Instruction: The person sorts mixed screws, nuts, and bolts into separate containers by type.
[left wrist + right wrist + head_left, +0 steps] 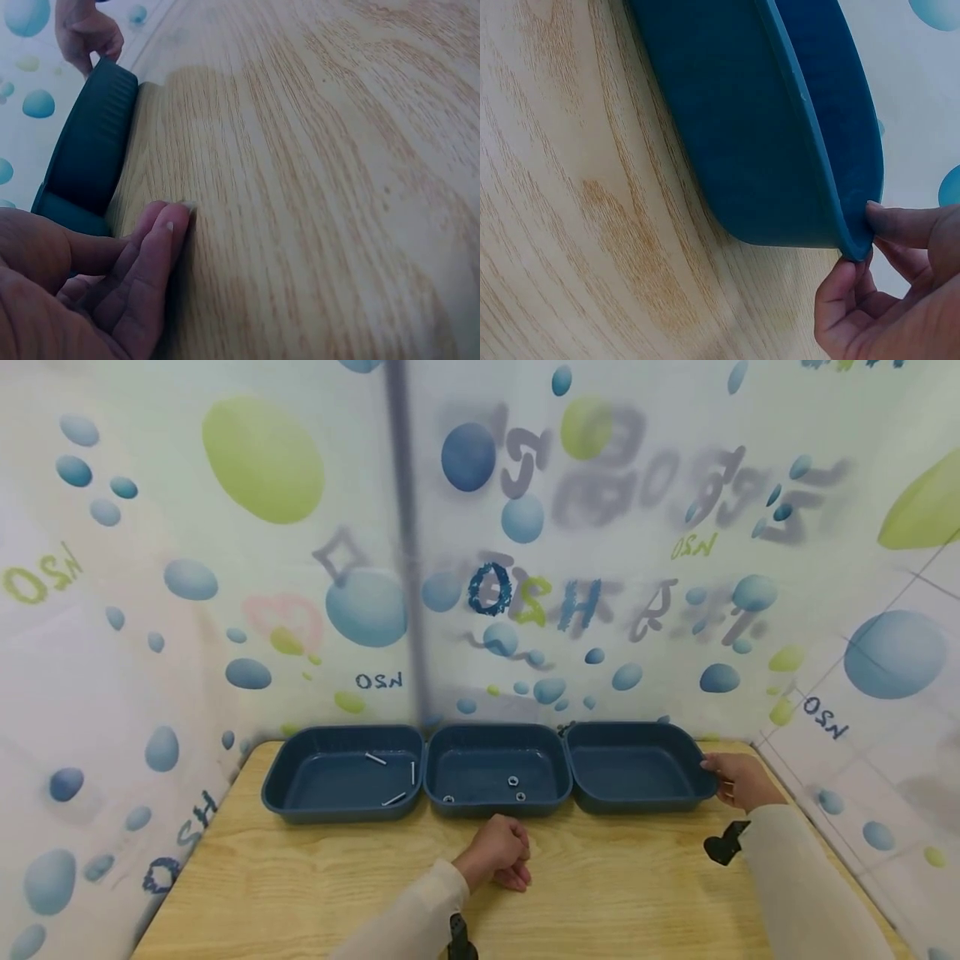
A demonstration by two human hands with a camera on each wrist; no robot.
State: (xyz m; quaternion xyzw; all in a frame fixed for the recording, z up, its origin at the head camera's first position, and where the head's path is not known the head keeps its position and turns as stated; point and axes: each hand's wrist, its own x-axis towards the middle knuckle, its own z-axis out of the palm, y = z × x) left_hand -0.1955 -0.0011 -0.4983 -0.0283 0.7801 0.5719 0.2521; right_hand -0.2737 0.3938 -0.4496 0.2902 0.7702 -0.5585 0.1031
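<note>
Three blue plastic trays stand side by side along the back of the table. My right hand [742, 781] pinches the rim at the right end of the right tray [633, 802], thumb inside and fingers outside, as the right wrist view shows. Nothing is visible inside that tray. My left hand [498, 853] rests on the wood in front of the middle tray [498, 810], fingers loosely curled and holding nothing. Several nuts [513, 781] lie in the middle tray. In the left tray [341, 816] are several bolts [393, 798].
The wooden table [600, 877] reaches back to a patterned curtain [480, 527] printed with blue and green spots, which also hangs along both sides. Black wrist straps [723, 845] sit on both sleeves.
</note>
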